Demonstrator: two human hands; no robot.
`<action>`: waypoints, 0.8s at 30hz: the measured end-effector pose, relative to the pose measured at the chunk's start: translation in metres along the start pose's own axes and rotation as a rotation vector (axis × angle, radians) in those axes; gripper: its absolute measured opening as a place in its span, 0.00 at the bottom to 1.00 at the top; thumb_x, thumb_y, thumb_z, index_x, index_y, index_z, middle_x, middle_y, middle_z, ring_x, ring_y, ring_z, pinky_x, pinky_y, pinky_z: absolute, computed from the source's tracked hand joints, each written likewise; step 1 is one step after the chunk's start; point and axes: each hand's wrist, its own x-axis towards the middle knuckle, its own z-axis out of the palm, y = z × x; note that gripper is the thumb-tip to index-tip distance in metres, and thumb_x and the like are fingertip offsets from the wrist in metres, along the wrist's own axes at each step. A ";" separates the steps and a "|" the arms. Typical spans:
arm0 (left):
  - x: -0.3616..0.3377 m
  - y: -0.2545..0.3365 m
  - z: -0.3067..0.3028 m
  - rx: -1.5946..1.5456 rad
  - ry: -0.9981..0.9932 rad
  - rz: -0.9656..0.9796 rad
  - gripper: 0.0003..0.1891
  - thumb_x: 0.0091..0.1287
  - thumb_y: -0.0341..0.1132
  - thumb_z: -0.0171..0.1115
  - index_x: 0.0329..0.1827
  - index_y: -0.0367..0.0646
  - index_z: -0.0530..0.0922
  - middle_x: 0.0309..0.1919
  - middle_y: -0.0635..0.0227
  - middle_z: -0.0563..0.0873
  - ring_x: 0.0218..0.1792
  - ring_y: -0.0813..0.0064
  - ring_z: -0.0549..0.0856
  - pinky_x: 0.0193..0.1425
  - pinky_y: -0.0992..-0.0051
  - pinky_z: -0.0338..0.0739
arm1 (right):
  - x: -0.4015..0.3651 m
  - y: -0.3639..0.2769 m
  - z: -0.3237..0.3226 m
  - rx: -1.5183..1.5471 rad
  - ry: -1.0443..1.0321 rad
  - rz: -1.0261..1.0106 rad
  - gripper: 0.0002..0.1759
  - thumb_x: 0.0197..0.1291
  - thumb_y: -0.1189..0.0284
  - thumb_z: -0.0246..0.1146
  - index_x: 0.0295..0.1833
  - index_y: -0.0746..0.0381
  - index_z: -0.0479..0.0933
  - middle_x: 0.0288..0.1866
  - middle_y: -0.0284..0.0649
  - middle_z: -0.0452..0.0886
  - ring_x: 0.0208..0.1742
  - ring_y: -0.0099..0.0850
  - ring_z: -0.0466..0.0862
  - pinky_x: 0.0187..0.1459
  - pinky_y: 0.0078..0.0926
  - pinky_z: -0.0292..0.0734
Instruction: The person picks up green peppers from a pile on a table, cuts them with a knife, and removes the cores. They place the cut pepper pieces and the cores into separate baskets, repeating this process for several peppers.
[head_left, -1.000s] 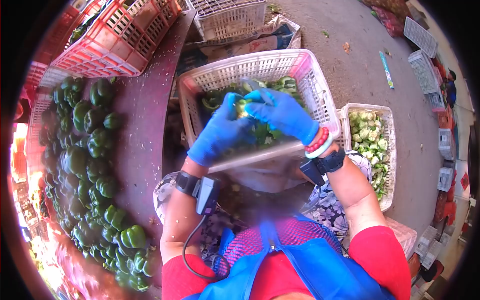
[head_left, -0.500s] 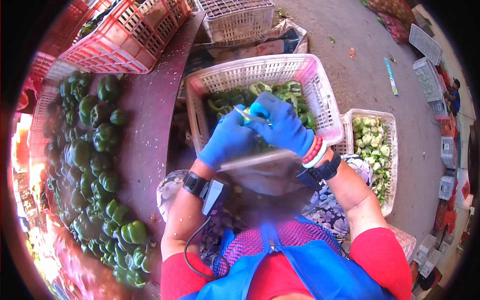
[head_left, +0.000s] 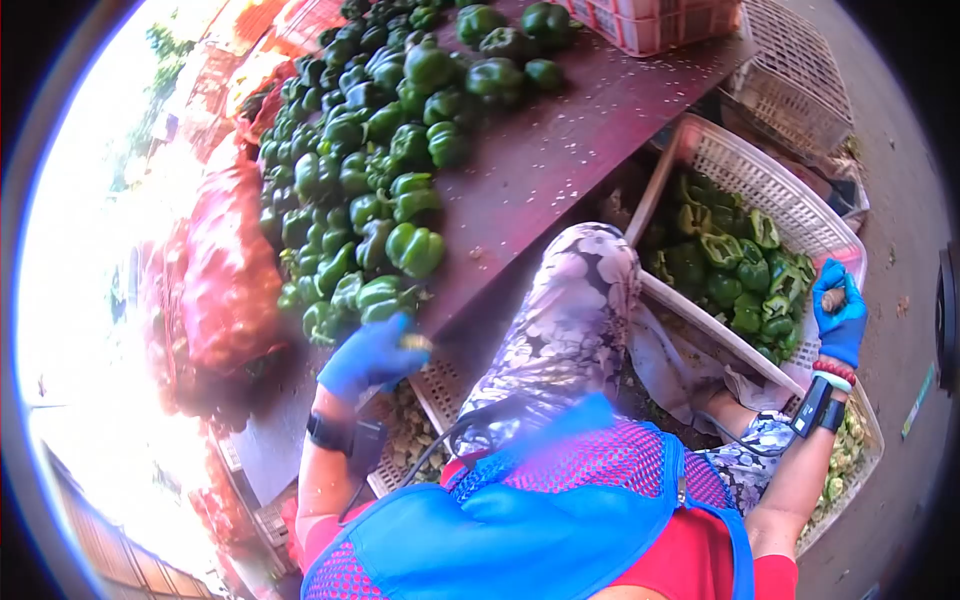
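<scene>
My left hand (head_left: pixel 366 358), in a blue glove and blurred, is beside the near end of a pile of green peppers (head_left: pixel 415 250) on the dark red table (head_left: pixel 540 185). A small yellowish piece (head_left: pixel 415 343) shows at its fingertips, too blurred to name. At the right, my right hand (head_left: pixel 842 325), also gloved, is closed around a brown handle (head_left: pixel 833 299); no blade shows. That hand is over the right corner of a white crate (head_left: pixel 800 180) holding cut green peppers (head_left: pixel 748 270).
Red net sacks (head_left: pixel 230 265) stand left of the table. A crate of pale green pieces (head_left: pixel 848 470) is at the lower right. Another crate (head_left: pixel 400 425) sits below the table edge. A pink crate (head_left: pixel 670 25) and a white crate (head_left: pixel 795 80) are at the top.
The view has swung left towards the pepper pile. My hands, together over the crate before, are now far apart, the left beside the pile and the right at the crate's corner.
</scene>
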 end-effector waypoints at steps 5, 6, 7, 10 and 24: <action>0.015 0.014 0.006 0.012 0.582 -0.088 0.34 0.59 0.59 0.69 0.59 0.40 0.76 0.45 0.44 0.87 0.50 0.43 0.85 0.55 0.52 0.79 | -0.030 0.048 0.026 -0.034 -0.300 0.230 0.19 0.74 0.66 0.60 0.59 0.72 0.74 0.41 0.39 0.82 0.28 0.22 0.74 0.31 0.20 0.75; 0.035 0.019 0.008 -0.012 0.658 -0.061 0.35 0.60 0.58 0.69 0.61 0.40 0.75 0.47 0.42 0.86 0.50 0.42 0.85 0.55 0.52 0.80 | -0.030 0.055 0.026 -0.053 -0.307 0.291 0.20 0.75 0.65 0.60 0.58 0.72 0.74 0.40 0.40 0.82 0.27 0.21 0.73 0.30 0.19 0.74; 0.060 0.023 0.014 -0.033 0.734 -0.028 0.36 0.60 0.58 0.69 0.62 0.40 0.74 0.49 0.40 0.84 0.50 0.41 0.85 0.54 0.51 0.80 | -0.030 0.061 0.025 -0.068 -0.314 0.347 0.20 0.75 0.63 0.60 0.57 0.71 0.75 0.40 0.40 0.83 0.25 0.20 0.71 0.28 0.18 0.72; 0.137 0.028 0.042 0.219 0.954 -0.316 0.37 0.60 0.58 0.70 0.64 0.40 0.73 0.54 0.35 0.79 0.52 0.40 0.84 0.55 0.52 0.81 | -0.051 0.080 0.045 -0.169 -0.180 0.204 0.21 0.75 0.59 0.60 0.57 0.68 0.77 0.39 0.38 0.83 0.25 0.19 0.72 0.26 0.17 0.71; 0.136 0.034 0.029 -1.154 0.785 -0.034 0.25 0.61 0.37 0.66 0.59 0.45 0.67 0.48 0.57 0.79 0.50 0.55 0.84 0.43 0.52 0.87 | -0.066 0.113 0.070 -0.583 -0.362 -0.042 0.18 0.71 0.55 0.63 0.49 0.59 0.80 0.40 0.37 0.84 0.30 0.24 0.79 0.26 0.21 0.71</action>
